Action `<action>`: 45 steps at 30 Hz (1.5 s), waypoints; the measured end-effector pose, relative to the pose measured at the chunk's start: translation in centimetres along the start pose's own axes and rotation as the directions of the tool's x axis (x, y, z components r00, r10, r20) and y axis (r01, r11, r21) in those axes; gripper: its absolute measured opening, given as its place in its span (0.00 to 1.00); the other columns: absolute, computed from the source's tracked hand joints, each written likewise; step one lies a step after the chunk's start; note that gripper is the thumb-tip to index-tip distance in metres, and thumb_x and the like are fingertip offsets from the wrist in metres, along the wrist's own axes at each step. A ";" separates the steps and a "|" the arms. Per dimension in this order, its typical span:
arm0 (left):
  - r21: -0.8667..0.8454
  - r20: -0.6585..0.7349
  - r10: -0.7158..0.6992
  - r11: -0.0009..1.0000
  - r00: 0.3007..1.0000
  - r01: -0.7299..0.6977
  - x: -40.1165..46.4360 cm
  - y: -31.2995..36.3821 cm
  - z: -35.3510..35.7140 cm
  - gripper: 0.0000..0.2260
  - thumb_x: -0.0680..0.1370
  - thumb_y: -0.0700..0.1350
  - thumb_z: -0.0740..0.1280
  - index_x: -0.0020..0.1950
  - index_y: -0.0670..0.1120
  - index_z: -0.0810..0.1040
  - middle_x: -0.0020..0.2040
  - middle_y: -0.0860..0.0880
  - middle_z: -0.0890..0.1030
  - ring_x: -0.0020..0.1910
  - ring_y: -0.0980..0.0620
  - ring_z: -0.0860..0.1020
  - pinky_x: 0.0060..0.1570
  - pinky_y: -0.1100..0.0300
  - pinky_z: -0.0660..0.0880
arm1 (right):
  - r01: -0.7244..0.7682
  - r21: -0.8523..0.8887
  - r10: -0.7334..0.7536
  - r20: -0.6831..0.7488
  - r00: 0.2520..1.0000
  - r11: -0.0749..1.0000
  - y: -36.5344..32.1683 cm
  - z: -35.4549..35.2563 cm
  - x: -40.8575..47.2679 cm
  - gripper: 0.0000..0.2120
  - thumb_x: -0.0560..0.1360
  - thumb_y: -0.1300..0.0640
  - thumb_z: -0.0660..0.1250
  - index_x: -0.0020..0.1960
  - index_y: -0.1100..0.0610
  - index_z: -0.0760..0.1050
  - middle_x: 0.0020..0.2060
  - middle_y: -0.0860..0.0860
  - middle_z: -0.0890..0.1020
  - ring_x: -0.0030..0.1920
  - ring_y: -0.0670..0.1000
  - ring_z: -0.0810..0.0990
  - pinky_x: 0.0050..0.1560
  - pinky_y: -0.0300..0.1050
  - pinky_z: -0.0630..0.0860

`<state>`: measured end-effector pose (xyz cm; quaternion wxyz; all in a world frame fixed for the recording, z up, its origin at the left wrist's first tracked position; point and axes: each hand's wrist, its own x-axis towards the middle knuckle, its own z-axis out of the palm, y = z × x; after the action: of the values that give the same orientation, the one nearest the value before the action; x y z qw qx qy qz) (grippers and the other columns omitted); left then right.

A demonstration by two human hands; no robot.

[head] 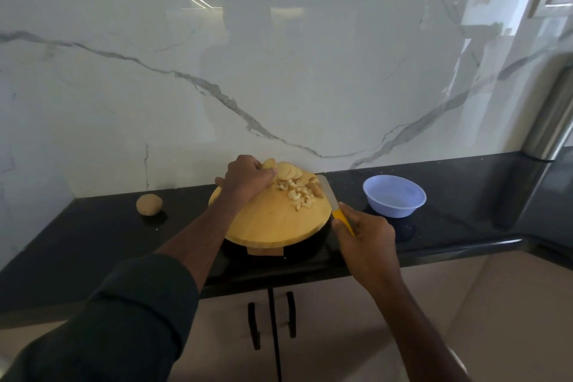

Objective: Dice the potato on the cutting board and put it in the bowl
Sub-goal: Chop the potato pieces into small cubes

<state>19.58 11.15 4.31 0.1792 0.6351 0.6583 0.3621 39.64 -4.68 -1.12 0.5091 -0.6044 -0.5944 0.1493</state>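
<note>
The fingers of our left hand (248, 178) are curled around the stack of potato slices (286, 171) at the far edge of the round cutting board (273, 220), pinching them together. The fingers of our right hand (364, 234) are wrapped around the yellow handle of the knife (333, 203), whose blade lies along the board's right rim, apart from the slices. A loose pile of diced pieces (299, 192) sits between the slices and the blade. To do this step well, we judge it best to draw a few slices toward the board's open centre, keep the left fingertips tucked back from the edge, and cut strips first, then cross-cut. The diced pile crowds the working area and should be swept aside before cutting. The blue bowl (393, 195) stands on the black counter (93, 226) just right of the board, holding no potato yet. A whole unpeeled potato (149, 204) lies on the counter, well to the left.
</note>
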 end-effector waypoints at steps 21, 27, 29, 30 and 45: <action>0.218 0.015 0.065 0.974 0.998 -0.067 -1.7 1.4 0.0 0.14 0.68 0.57 0.72 0.47 0.51 0.79 0.43 0.54 0.79 0.48 0.48 0.76 0.61 0.43 0.65 | -0.073 -0.002 0.072 0.202 0.977 0.997 0.1 -2.2 -2.9 0.10 0.81 0.58 0.67 0.59 0.54 0.84 0.30 0.57 0.80 0.28 0.50 0.72 0.32 0.46 0.72; 0.159 0.017 0.087 0.983 0.996 -0.088 -2.1 1.3 -0.7 0.13 0.67 0.56 0.73 0.47 0.51 0.80 0.42 0.53 0.81 0.45 0.51 0.76 0.62 0.42 0.64 | -0.071 0.063 0.057 0.211 0.976 0.995 -1.0 -3.0 -3.0 0.10 0.80 0.59 0.68 0.44 0.48 0.84 0.30 0.57 0.80 0.28 0.46 0.71 0.31 0.37 0.71; 0.134 0.030 0.102 0.985 0.994 -0.105 -2.3 1.2 -0.9 0.12 0.69 0.55 0.73 0.47 0.51 0.81 0.42 0.54 0.81 0.43 0.54 0.74 0.63 0.43 0.64 | -0.045 0.075 0.034 0.137 0.990 0.996 -1.2 -3.1 -2.8 0.07 0.80 0.60 0.69 0.48 0.60 0.85 0.30 0.59 0.79 0.29 0.47 0.71 0.31 0.37 0.70; 0.128 0.047 0.113 0.985 0.992 -0.118 -2.5 1.0 -1.0 0.12 0.69 0.56 0.74 0.48 0.51 0.82 0.42 0.56 0.80 0.44 0.54 0.75 0.64 0.42 0.64 | -0.033 0.072 0.024 0.117 0.993 0.997 -1.3 -3.0 -2.7 0.07 0.80 0.60 0.69 0.49 0.63 0.84 0.30 0.60 0.78 0.29 0.47 0.71 0.31 0.37 0.70; 0.072 0.275 0.288 0.945 0.917 -0.318 -4.2 -3.0 -2.7 0.17 0.62 0.64 0.71 0.49 0.63 0.82 0.47 0.61 0.80 0.45 0.61 0.75 0.62 0.40 0.72 | 0.136 -0.285 -0.067 0.240 0.968 0.949 -4.0 1.4 0.7 0.22 0.81 0.49 0.65 0.74 0.48 0.73 0.53 0.52 0.83 0.50 0.49 0.80 0.47 0.41 0.77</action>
<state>16.12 6.65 3.06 0.1689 0.7808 0.5423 0.2602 36.39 -4.32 1.76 0.3473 -0.6218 -0.6950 0.0991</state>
